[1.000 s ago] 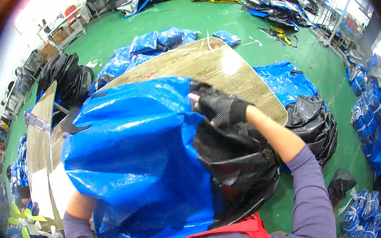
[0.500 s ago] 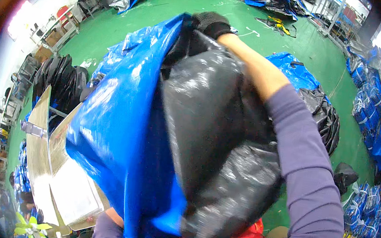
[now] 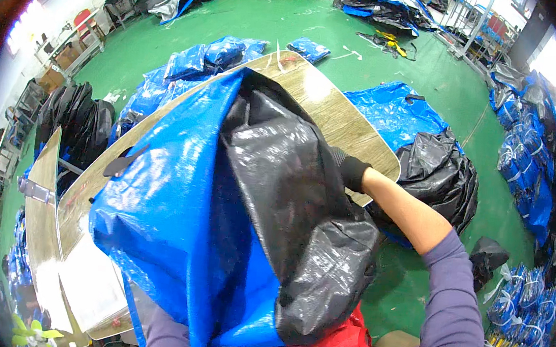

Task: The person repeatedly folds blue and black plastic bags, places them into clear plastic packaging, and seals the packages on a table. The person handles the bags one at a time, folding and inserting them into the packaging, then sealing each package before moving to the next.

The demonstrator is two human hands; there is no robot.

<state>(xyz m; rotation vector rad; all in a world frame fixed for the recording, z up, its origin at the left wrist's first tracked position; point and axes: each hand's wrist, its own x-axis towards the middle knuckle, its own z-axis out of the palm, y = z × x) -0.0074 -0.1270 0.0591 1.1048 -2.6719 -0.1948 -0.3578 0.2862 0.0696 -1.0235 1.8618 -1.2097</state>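
A large plastic sheet or bag, glossy blue (image 3: 159,208) on the left and black (image 3: 279,167) on the right, is bunched over the wooden-topped table (image 3: 320,96) in front of me. It rises to a peak near the middle and hangs down against my body. My right hand (image 3: 353,171), in a dark glove, is at the black side's right edge; its fingers are partly hidden by the material. My left sleeve (image 3: 169,335) runs under the blue side, which hides my left hand. A small black strap (image 3: 123,163) lies on the blue part.
Blue packed bundles (image 3: 188,62) lie beyond the table on the green floor. A blue and black heap (image 3: 438,163) sits to its right. Tied blue bundles (image 3: 520,321) stand at lower right. A clear bottle (image 3: 38,190) and white paper (image 3: 94,283) are at left.
My right hand has come down from the sheet's top to its right side. The raised material has sunk toward the table, uncovering the tabletop and the bundles beyond.
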